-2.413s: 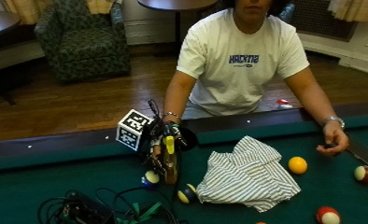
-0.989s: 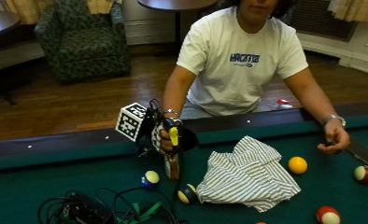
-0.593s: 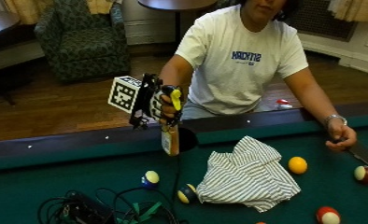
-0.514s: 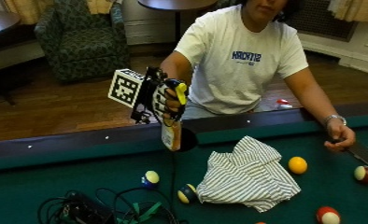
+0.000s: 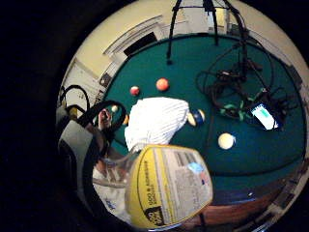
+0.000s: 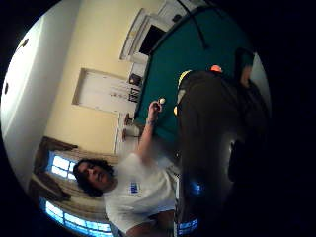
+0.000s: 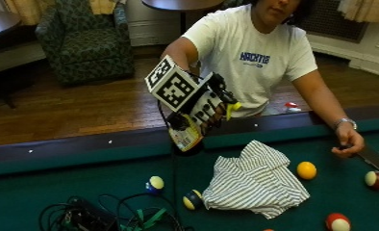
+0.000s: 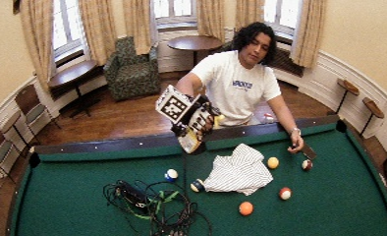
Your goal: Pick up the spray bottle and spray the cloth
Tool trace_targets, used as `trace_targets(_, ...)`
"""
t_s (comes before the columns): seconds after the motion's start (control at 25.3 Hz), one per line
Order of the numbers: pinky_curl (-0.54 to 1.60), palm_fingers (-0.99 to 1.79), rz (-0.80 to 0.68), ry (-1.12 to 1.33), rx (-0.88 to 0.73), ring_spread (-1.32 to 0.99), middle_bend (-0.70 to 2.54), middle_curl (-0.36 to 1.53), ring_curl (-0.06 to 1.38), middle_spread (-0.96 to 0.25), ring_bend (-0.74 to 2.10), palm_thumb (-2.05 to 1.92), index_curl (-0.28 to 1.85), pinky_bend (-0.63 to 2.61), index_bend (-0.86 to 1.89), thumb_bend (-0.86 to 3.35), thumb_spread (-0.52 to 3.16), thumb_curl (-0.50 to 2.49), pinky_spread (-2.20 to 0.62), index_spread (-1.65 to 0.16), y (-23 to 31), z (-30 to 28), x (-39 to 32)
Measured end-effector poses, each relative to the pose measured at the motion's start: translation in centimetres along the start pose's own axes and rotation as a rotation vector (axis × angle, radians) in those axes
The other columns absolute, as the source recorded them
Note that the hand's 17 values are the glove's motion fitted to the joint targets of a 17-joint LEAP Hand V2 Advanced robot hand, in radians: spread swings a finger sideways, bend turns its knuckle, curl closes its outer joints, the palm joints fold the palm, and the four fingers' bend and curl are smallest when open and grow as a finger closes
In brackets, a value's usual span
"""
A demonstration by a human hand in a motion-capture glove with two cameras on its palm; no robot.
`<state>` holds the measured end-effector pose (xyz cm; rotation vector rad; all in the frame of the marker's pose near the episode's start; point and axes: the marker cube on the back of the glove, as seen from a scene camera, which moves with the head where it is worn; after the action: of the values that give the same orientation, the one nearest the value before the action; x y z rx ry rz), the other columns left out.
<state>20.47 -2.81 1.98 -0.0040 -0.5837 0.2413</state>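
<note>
1. The gloved right hand (image 7: 205,108) has its fingers curled round the spray bottle (image 7: 187,136), holding it in the air above the near rail of the pool table (image 7: 61,180). The bottle's body with its yellow label hangs below the hand.
2. The striped cloth (image 7: 257,180) lies crumpled on the green felt, below the hand and off to the side of the person's bare hand (image 7: 347,145), near but not under the bottle.
3. In the little-finger palm view the bottle's label (image 5: 169,186) fills the near field and the cloth (image 5: 157,121) sits just beyond it, so the palm faces roughly toward the target.
4. The step in hand looks like aiming: the bottle is lifted, the spraying not yet done. I cannot see the nozzle or which finger lies on the trigger.
5. To do it well, I judge the hand should carry the bottle over toward the cloth and turn the nozzle down at its middle, keeping the bottle close to upright so it draws liquid.
6. Aim at the broad centre of the cloth rather than its edges: the orange ball (image 7: 306,170) is just beside it, the blue-and-yellow ball (image 7: 192,199) touches its near edge, and the cables (image 7: 106,216) lie below the hand on the other side.
</note>
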Motion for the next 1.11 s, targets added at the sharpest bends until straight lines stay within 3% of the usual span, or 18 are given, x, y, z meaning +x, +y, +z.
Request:
trace_targets(0.55, 0.44, 1.36, 0.108, 0.376, -0.431, -0.22, 0.64, 0.59, 0.51, -0.20, 0.71, 0.96, 0.58, 0.47, 0.45, -0.03, 0.21, 0.77, -0.32, -0.25, -4.3, 6.5, -2.2)
trace_targets(1.11, 0.44, 1.36, 0.185, 0.625, -0.801, -0.22, 0.64, 0.59, 0.51, -0.20, 0.71, 0.96, 0.59, 0.47, 0.44, -0.03, 0.22, 0.79, -0.32, -0.25, -4.3, 17.5, -0.3)
